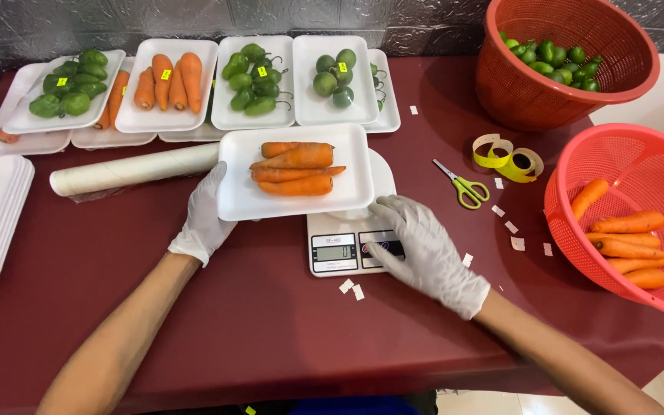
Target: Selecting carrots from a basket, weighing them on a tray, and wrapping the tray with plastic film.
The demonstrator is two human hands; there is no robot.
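On the maroon table [194,307], a white tray [295,173] of carrots [295,169] is gripped on the scale [343,246] by the left hand [205,215]; the right hand [424,246] rests open. The reading could be falsified by that pressure.

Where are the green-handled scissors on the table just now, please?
In the head view, the scissors lie flat on the dark red table, right of the scale, just left of the yellow tape roll.
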